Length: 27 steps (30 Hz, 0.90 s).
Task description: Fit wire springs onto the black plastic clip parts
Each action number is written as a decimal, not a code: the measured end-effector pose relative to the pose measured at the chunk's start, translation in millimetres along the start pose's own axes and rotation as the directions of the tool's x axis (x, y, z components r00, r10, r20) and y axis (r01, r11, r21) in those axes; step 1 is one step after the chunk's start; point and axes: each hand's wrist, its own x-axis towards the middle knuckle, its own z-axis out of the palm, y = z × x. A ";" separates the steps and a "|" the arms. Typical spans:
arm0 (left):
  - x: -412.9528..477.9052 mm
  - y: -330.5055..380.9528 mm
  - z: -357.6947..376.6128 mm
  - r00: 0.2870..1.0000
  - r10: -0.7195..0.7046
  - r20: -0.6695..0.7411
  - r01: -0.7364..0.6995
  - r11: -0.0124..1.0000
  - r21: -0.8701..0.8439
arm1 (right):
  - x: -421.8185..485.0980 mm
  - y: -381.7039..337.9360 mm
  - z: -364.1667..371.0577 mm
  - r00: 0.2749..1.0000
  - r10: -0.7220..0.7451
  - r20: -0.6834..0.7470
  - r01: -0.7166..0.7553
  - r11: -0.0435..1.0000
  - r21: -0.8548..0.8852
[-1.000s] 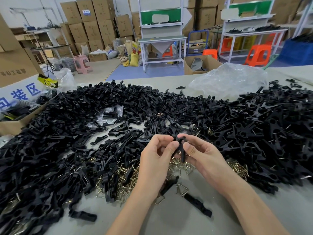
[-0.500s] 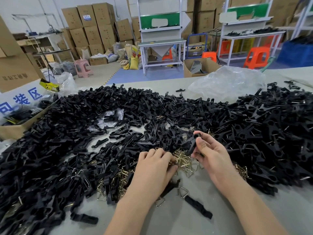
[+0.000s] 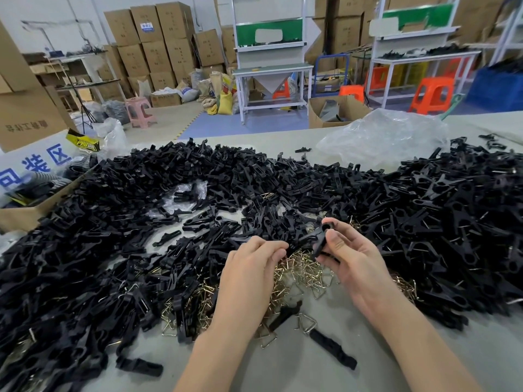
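A black clip part (image 3: pixel 319 239) is pinched between the thumb and fingers of the right hand (image 3: pixel 353 261), raised just above a scatter of brass-coloured wire springs (image 3: pixel 300 274) on the grey table (image 3: pixel 283 366). The left hand (image 3: pixel 249 267) curls its fingers down onto the springs; whether it grips one cannot be told. A heap of black clips (image 3: pixel 127 222) rings both hands, with a clear plastic bag (image 3: pixel 382 137) beyond.

Left hand (image 3: pixel 249 268) palm down, fingers curled under; right hand (image 3: pixel 355 260) alongside, thumb and fingers pinching a clip part (image 3: pixel 321 239).
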 end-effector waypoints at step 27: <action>6.7 21.8 -0.6 0.879 -0.400 0.258 0.421 0.401 -0.814 | -7.0 5.1 6.4 0.993 -0.019 0.113 0.018 1.000 0.009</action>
